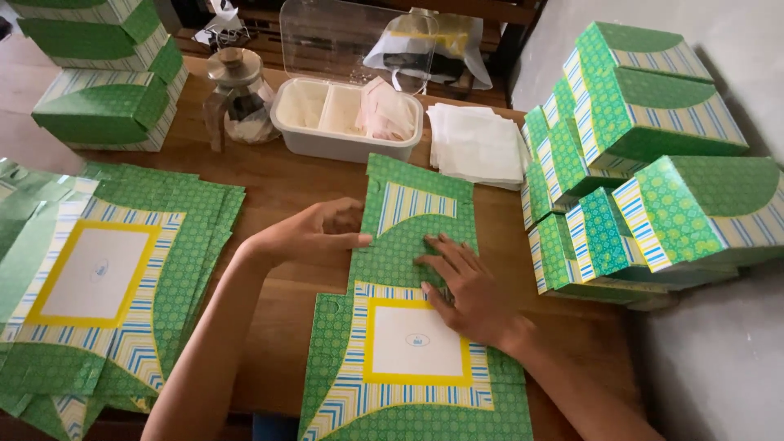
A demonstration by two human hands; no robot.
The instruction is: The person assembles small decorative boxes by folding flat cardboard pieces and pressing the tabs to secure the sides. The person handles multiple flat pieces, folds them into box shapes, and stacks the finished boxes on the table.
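- Head view, the card: your flat green box card (412, 327) lay on the wooden table (282, 184), right in front of you. It had a white square with a yellow frame and stripy blue bits.
- Head view, how it would feel: it looked thin and light, like stiff paper. It would likely bend at the fold lines and crease if you pushed hard. The shiny print could be a bit slippery.
- Head view, your hands: your left hand (314, 235) lay on the card's left edge, fingers loosely curled, gripping nothing. Your right hand (465, 286) was spread flat, pressing down on the middle. Neither hand had picked anything up.
- Head view, where to hold: the side flaps and edges looked like the best spots to take hold.
- Head view, edges and room: a pile of flat cards (98, 286) lay at your left, just beside your arm. Made-up green boxes (645, 163) were stacked close at your right, and more boxes (106, 90) stood far left. A white tub (347, 122), a glass jar (237, 98) and white papers (474, 143) sat behind the card. Open room was only a thin strip each side.
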